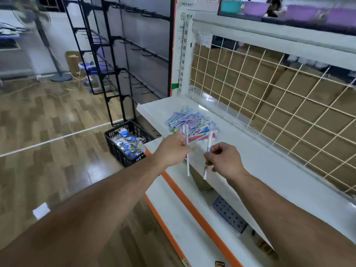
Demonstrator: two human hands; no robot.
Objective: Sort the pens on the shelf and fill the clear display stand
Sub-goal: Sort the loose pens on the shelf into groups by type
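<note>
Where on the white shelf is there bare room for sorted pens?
Bare shelf runs right of the right hand along the wire grid; a strip also lies left of the pen pile. Crowded only at the pile, beyond the left hand.

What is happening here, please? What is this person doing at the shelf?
A person stands at a white shelf and sorts pens. The left hand pinches a white pen, and the right hand pinches a second pen with a blue band. Both pens are held roughly upright above the shelf. Beyond them a mixed pile of pens lies on the shelf. A holder with holes sits one level lower; its visible holes look empty.
</note>
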